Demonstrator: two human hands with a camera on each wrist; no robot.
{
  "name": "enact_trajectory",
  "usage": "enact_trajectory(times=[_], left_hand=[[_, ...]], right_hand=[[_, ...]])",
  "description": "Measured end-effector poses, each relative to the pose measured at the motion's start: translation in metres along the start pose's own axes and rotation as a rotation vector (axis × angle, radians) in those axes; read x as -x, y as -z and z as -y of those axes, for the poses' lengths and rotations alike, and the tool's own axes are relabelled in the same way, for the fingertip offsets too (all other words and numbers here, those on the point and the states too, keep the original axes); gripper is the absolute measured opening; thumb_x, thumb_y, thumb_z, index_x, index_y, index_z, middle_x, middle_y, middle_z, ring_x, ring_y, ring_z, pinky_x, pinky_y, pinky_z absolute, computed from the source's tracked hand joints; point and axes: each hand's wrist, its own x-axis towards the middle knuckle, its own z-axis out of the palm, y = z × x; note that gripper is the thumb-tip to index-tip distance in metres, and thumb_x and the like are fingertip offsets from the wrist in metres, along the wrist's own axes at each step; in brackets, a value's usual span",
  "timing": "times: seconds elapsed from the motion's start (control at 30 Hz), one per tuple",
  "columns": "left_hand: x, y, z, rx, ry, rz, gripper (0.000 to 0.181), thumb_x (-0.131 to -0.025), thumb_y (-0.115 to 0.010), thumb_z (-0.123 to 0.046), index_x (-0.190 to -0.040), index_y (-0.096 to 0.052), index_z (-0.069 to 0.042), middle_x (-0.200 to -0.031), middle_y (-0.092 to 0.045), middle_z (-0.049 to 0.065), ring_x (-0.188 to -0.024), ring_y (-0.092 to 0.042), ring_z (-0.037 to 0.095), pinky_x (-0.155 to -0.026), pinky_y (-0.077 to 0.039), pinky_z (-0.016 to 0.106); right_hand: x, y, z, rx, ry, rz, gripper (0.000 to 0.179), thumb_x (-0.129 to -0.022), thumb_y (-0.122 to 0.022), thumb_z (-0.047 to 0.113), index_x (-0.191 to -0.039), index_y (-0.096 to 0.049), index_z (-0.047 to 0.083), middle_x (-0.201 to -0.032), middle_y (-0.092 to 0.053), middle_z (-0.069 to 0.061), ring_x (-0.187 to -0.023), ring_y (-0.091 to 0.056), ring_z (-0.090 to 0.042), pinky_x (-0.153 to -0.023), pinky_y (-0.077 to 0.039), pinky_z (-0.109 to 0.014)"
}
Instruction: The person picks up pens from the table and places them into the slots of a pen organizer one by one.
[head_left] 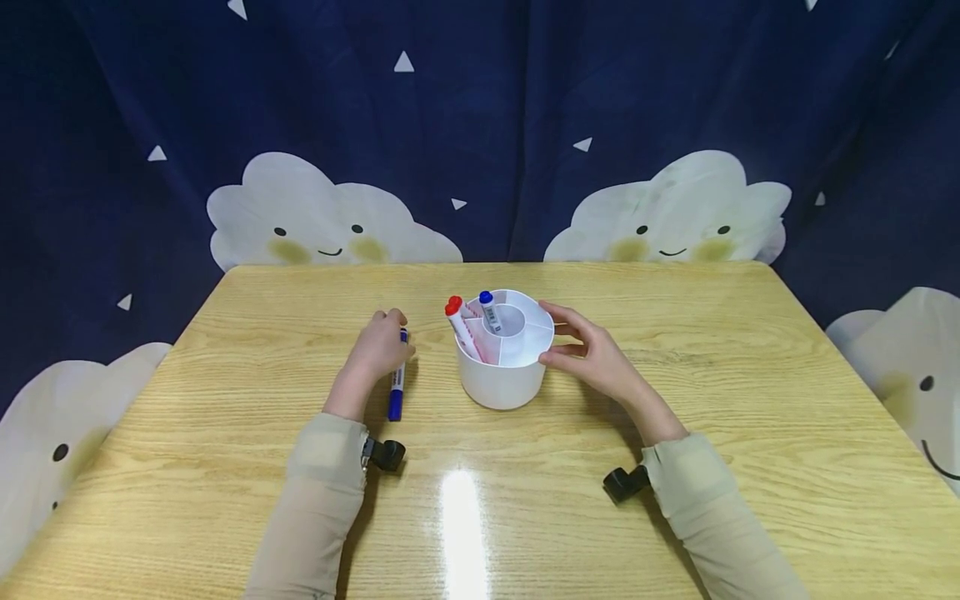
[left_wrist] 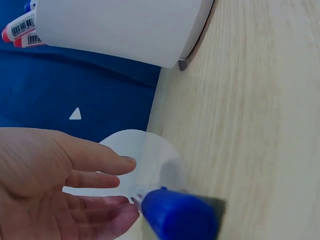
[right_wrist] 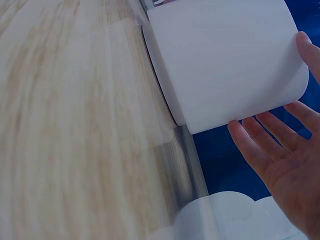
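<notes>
A blue-capped whiteboard marker (head_left: 397,387) lies on the table, its capped end large and close in the left wrist view. Over its far end reaches my left hand (head_left: 381,343), thumb and fingers apart with fingertips right beside the marker (left_wrist: 177,215). A round white desk organizer (head_left: 501,385) with divided compartments stands upright at the middle. Two red-capped markers (head_left: 463,333) lean in its left compartment, and a blue-capped marker (head_left: 489,310) stands in it too. My right hand (head_left: 588,348) rests thumb and extended fingertips against the organizer's right side (right_wrist: 230,65).
The light wood table (head_left: 570,517) runs back to a dark blue curtain (head_left: 495,108) with cloud and triangle prints. Each sleeved wrist wears a small black camera, the left camera (head_left: 388,456) and the right camera (head_left: 624,483).
</notes>
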Motion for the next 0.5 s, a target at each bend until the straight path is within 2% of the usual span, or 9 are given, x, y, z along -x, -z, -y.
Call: enact_trajectory(times=[0.2,0.37,0.5], left_hand=[[-0.001,-0.002,0.001,-0.015,0.031,0.026,0.053,-0.082,-0.059,-0.009,-0.129,-0.037,0.004,-0.123,-0.041,0.027,-0.096,-0.053,0.035,-0.079,-0.049,0.042],[-0.004,-0.004,0.003,-0.038,0.034,0.032,0.06,-0.08,-0.056,-0.006,-0.134,-0.032,0.005,-0.126,-0.039,0.029,-0.101,-0.051,0.039,-0.084,-0.046,0.045],[-0.004,-0.003,0.002,-0.028,0.053,0.048,0.065,-0.083,-0.054,-0.007,-0.14,-0.024,0.003,-0.135,-0.031,0.03,-0.109,-0.048,0.042,-0.088,-0.045,0.048]], right_hand=[[0.0,0.0,0.003,0.004,-0.001,-0.006,0.066,-0.08,-0.066,0.005,-0.138,-0.035,0.004,-0.13,-0.046,-0.017,-0.114,-0.048,-0.034,-0.093,-0.042,-0.05],[-0.003,0.002,-0.014,-0.017,0.003,-0.016,0.066,-0.079,-0.068,0.006,-0.138,-0.039,0.014,-0.13,-0.048,-0.011,-0.114,-0.048,-0.031,-0.093,-0.043,-0.047],[-0.004,0.002,-0.023,-0.01,0.005,-0.017,0.066,-0.079,-0.069,0.012,-0.137,-0.04,0.02,-0.129,-0.048,-0.007,-0.114,-0.049,-0.029,-0.093,-0.044,-0.044]])
